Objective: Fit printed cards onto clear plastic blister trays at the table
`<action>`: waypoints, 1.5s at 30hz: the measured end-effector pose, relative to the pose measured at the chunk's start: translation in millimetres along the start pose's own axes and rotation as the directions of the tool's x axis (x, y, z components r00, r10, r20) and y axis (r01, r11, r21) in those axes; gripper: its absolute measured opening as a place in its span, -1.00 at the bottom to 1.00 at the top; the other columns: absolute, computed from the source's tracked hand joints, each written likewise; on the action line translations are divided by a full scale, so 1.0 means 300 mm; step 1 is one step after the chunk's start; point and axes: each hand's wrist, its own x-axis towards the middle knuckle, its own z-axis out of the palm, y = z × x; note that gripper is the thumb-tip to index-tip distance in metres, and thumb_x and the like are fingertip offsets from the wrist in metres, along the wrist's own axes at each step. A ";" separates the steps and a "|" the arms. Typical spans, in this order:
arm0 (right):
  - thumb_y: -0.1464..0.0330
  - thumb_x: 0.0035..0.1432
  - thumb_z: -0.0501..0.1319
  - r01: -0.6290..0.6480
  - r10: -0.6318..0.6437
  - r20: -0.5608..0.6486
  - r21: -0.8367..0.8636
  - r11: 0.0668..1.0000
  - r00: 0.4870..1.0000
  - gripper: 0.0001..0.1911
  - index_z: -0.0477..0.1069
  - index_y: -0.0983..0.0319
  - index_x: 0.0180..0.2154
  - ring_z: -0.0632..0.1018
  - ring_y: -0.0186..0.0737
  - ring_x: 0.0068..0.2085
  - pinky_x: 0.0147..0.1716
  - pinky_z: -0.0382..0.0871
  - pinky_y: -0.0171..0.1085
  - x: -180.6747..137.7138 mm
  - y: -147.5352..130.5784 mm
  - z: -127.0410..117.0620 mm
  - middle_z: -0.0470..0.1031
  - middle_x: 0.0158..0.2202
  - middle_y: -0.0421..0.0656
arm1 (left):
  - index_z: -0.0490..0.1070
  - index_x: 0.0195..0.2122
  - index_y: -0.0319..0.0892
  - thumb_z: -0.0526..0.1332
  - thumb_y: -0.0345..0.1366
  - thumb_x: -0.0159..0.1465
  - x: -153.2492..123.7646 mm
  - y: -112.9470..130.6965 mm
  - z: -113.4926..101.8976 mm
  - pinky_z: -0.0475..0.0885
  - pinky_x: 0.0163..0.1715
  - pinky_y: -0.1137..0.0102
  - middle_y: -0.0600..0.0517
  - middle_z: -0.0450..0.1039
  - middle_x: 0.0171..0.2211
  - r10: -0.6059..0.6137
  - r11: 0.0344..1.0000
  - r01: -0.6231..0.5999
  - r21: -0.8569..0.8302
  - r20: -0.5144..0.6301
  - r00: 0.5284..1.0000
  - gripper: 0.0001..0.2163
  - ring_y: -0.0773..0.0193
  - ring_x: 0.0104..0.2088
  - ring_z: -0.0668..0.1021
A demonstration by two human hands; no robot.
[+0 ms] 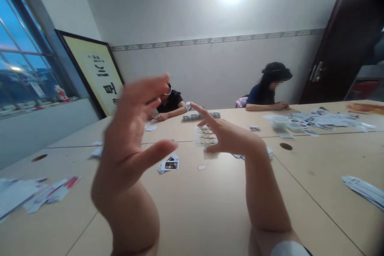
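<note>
My left hand is raised close to the camera, slightly blurred, with thumb and fingers wide apart and nothing between them. Farther out, my right hand hovers over the table, its index finger stretched forward and its thumb spread. It appears empty. Beside its palm and partly covered by its fingers is a clear plastic tray with rows of small pale pieces, too small to name. A small white card with a red border lies just in front. Left of that is a small pile of printed cards.
Across the pale table sit two people, one in a black top, one wearing a dark cap. Scattered cards and clear containers lie at right. Paper strips lie at left, a strip stack at right.
</note>
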 end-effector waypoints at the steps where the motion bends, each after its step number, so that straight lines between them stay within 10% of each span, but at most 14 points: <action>1: 0.55 0.02 0.41 0.009 -0.009 -0.002 0.003 1.000 1.000 0.31 -0.47 -0.05 0.47 0.52 0.11 0.16 0.01 0.54 0.02 0.002 0.004 0.002 0.01 0.47 0.10 | 0.21 0.33 0.05 0.31 0.02 0.30 0.042 -0.010 0.044 0.44 0.20 0.12 -0.07 0.30 0.29 -0.027 0.999 0.030 -0.027 0.123 0.992 -0.39 0.00 0.27 0.41; 8: 0.46 0.02 0.46 0.140 -0.138 -0.112 0.015 0.990 0.984 0.35 -0.49 -0.06 0.46 0.38 0.17 0.30 0.09 0.49 0.09 0.019 0.024 0.000 0.03 0.47 0.04 | 0.48 -0.09 -0.03 0.37 -0.10 0.26 0.081 -0.109 0.164 0.47 0.00 0.23 0.05 0.55 -0.03 -0.160 0.986 0.104 0.126 0.598 0.786 -0.75 0.12 -0.01 0.56; 20: 0.25 -0.03 0.53 0.115 -0.045 -0.235 0.294 0.949 0.971 0.38 -0.45 -0.11 0.46 0.60 0.10 0.06 0.00 0.58 0.12 0.056 0.051 -0.002 0.34 0.29 0.06 | 0.43 -0.17 -0.09 0.32 -0.03 0.27 0.083 -0.195 0.187 0.50 -0.13 0.22 -0.02 0.52 -0.11 -0.267 0.954 0.296 0.037 0.551 0.791 -0.73 0.11 -0.11 0.56; 25: 0.18 -0.13 0.58 0.041 0.317 -0.406 0.667 0.744 0.857 0.53 -0.61 -0.09 0.43 0.69 0.03 -0.13 0.01 0.58 0.13 0.106 0.060 0.014 0.57 0.02 -0.01 | 0.42 -0.12 -0.08 0.25 0.01 0.34 0.075 -0.238 0.175 0.50 0.01 0.18 -0.06 0.50 0.01 -0.372 0.899 0.420 -0.122 0.293 0.881 -0.72 0.08 0.04 0.56; 32: 0.20 -0.03 0.54 0.185 0.359 -0.415 0.829 0.527 0.836 0.37 -0.46 -0.03 0.43 0.69 -0.14 -0.22 0.09 0.49 0.12 0.156 0.038 0.062 0.66 -0.27 -0.23 | 0.39 -0.09 -0.10 0.21 -0.10 0.39 0.074 -0.194 0.234 0.59 -0.05 0.28 -0.03 0.52 -0.08 -0.319 0.902 0.353 -0.249 0.165 0.933 -0.79 0.17 -0.06 0.64; 45: 0.08 -0.06 0.50 -0.100 0.440 -0.553 0.538 0.837 0.708 0.30 -0.31 0.03 0.45 0.60 -0.11 -0.44 -0.26 0.59 0.01 0.166 0.077 0.076 0.54 -0.44 -0.29 | 0.58 -0.29 -0.21 0.17 -0.25 0.36 0.082 -0.203 0.277 0.36 -0.47 0.44 0.05 0.50 -0.51 -0.370 0.926 0.378 -0.010 0.187 0.910 -0.78 0.31 -0.48 0.48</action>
